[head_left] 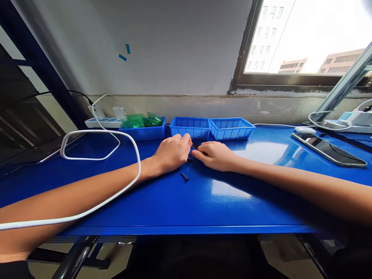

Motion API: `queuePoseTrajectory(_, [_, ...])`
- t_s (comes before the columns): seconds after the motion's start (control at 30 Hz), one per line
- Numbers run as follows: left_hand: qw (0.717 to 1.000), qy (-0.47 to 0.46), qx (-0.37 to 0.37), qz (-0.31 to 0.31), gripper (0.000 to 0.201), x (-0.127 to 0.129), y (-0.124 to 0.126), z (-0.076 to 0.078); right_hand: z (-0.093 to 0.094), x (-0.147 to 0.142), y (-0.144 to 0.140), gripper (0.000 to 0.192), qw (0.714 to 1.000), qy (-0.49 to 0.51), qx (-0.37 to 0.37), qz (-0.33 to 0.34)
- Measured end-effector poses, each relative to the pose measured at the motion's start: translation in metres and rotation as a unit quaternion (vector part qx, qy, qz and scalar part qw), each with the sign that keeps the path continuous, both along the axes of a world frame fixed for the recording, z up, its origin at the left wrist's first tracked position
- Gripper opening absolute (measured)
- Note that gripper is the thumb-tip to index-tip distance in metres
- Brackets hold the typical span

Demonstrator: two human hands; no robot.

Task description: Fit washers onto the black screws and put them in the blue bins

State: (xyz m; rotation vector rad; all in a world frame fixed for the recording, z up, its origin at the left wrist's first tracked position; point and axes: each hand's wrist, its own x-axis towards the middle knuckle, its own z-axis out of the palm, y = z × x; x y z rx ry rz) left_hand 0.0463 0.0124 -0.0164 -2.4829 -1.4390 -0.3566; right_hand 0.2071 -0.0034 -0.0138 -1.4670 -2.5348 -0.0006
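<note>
At the middle of the blue table (162, 205), my left hand (173, 154) is closed, with its fingertips pinched on a thin dark screw (194, 147). My right hand (217, 155) is curled just to the right, thumb pointing toward the left hand; what its fingers grip is hidden. A few dark screws (190, 158) lie under and between the hands, partly covered by the fingers. Nearer to me a single black screw (184, 176) rests on its side, apart from both hands.
Behind the hands stand a blue bin with green plastic packets (139, 121) and two more blue bins (190, 130) (232, 130). A white cable (136, 155) loops across my left forearm. A phone (328, 149) lies at right, power strips at both back corners.
</note>
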Motion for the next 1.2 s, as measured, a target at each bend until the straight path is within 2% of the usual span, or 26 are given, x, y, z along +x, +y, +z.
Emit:
queuePoseTrajectory(0.3, [1.000, -0.003, -0.002, -0.004, 0.027, -0.0002, 0.0010, -0.0005, -0.0055, 0.0008, 0.0023, 0.046, 0.999, -0.033, 0.041, -0.005])
queuePoseTrajectory(0.9, [1.000, -0.010, -0.008, -0.008, 0.028, -0.0006, 0.0005, 0.0005, -0.0038, -0.0008, -0.0030, 0.043, 0.997, -0.075, 0.034, -0.008])
queuePoseTrajectory(1.07, [1.000, -0.002, -0.005, -0.005, 0.027, 0.0005, -0.0001, 0.0015, -0.0052, -0.0004, -0.0032, 0.041, 0.993, -0.103, 0.058, 0.002])
queuePoseTrajectory(1.2, [1.000, -0.002, 0.001, -0.003, 0.027, -0.0001, -0.0007, 0.0022, -0.0040, -0.0001, -0.0010, 0.042, 0.993, -0.096, 0.060, -0.016])
